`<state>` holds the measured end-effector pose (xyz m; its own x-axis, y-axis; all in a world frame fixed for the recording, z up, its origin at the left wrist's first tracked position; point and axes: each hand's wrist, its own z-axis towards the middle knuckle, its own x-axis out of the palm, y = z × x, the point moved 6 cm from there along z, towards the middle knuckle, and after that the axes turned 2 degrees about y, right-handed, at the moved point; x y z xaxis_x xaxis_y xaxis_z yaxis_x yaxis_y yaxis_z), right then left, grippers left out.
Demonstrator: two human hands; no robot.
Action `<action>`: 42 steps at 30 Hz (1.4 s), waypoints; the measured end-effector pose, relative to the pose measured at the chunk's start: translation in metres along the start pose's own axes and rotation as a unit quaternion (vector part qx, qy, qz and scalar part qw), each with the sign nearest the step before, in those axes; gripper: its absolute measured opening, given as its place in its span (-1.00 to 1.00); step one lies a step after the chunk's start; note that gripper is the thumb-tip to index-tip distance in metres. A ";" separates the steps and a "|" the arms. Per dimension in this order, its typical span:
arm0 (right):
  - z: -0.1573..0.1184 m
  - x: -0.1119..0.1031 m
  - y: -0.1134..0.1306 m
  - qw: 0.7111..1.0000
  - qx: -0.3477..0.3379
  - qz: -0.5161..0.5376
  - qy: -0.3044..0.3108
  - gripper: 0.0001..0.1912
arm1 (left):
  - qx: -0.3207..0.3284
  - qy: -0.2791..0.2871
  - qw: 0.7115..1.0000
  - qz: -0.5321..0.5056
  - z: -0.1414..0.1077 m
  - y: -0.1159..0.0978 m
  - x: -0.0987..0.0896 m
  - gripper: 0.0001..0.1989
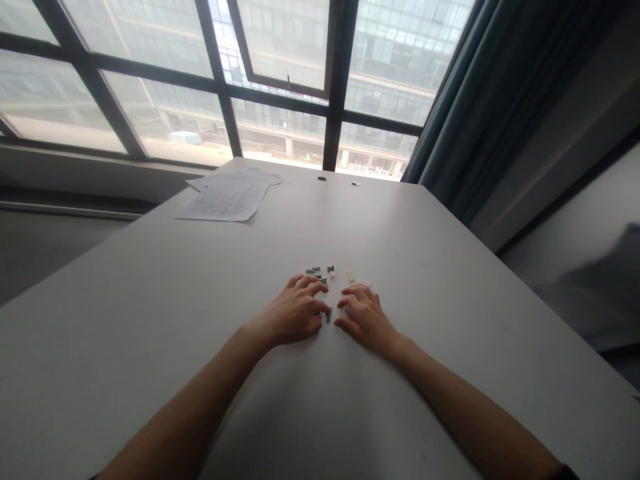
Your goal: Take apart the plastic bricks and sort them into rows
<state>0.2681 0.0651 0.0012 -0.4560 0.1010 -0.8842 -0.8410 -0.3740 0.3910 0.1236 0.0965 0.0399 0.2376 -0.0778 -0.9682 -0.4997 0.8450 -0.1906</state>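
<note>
1. The left hand (296, 312) is on the left, with its fingers bent and spread, and a gap shows between the thumb and the pointing finger.
2. The right hand (369, 313) is just across from it, fingers curled a little and also apart, with nothing to be seen in the gap by its thumb.
3. A small dark grey, hard-looking piece (329, 315) sits right by the tip of the left pointing finger, between the two hands. I can't tell if the finger touches it.
4. A bit of another grey piece peeks out between the left thumb and that finger (most of it is hidden).
5. Just past the left fingertips are more small dark pieces (313, 270), flat and long, lying close together.
6. A small dark grey lump (331, 268) lies just past the gap between the hands, with a tiny cream block (332, 275) beside it.
7. Just past the right fingers are small cream pieces (349, 275), bumpy on top, and a flatter cream piece (365, 283).
8. All of these are on a big smooth white worktop (425, 253).
9. Far past the left fingers lie white paper sheets (225, 202) with writing, some on top of others.
</note>
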 end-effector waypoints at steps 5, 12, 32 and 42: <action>0.001 0.000 0.005 1.000 -0.005 0.012 -0.009 -0.77 | 0.001 0.005 1.000 0.001 0.000 -0.003 0.002 -0.71; -0.001 0.000 0.005 1.000 -0.006 0.022 -0.016 -0.72 | -0.005 -0.007 1.000 -0.020 -0.001 0.001 0.000 -0.66; -0.005 -0.003 0.008 0.999 -0.017 0.014 -0.037 -0.74 | -0.008 0.012 1.000 -0.027 -0.001 0.003 -0.002 -0.72; -0.005 -0.003 0.008 0.999 -0.022 0.018 -0.024 -0.74 | -0.010 0.009 1.000 -0.017 0.000 0.000 -0.005 -0.75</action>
<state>0.2641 0.0573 0.0053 -0.5007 0.1310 -0.8556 -0.8104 -0.4182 0.4103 0.1220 0.0969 0.0442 0.2408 -0.1162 -0.9636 -0.5084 0.8306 -0.2272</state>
